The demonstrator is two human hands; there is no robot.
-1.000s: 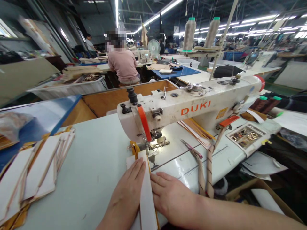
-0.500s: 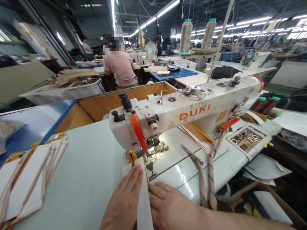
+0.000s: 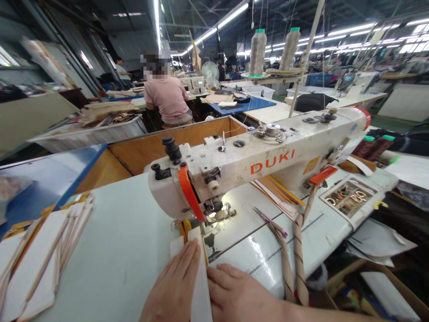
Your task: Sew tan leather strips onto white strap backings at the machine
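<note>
A long white strip (image 3: 200, 290) with a mustard-yellow edge lies lengthwise on the sewing machine bed, its far end just before the presser foot (image 3: 214, 218). My left hand (image 3: 172, 284) lies on the strip's left side, fingers stretched out and close together, its thumb hidden. Against the strip's right edge, my right hand (image 3: 239, 290) rests low on the bed with its fingers extended and slightly bent. A mustard-yellow zipper piece (image 3: 184, 229) shows beyond my left fingertips. The white sewing machine (image 3: 234, 156) stands over the far end of the strip.
Several white strips (image 3: 40, 255) lie stacked at the left. Pink-handled scissors (image 3: 270, 221) lie right of the needle area, near a lever wrapped in tan fabric (image 3: 298, 243). A tray of metal fittings (image 3: 348, 197) sits at the right. A person in pink (image 3: 167, 98) sits further back.
The view has tilted slightly, so the machine's needle end and both hands appear a little lower. The hands and the strip keep nearly the same place beside the presser foot.
</note>
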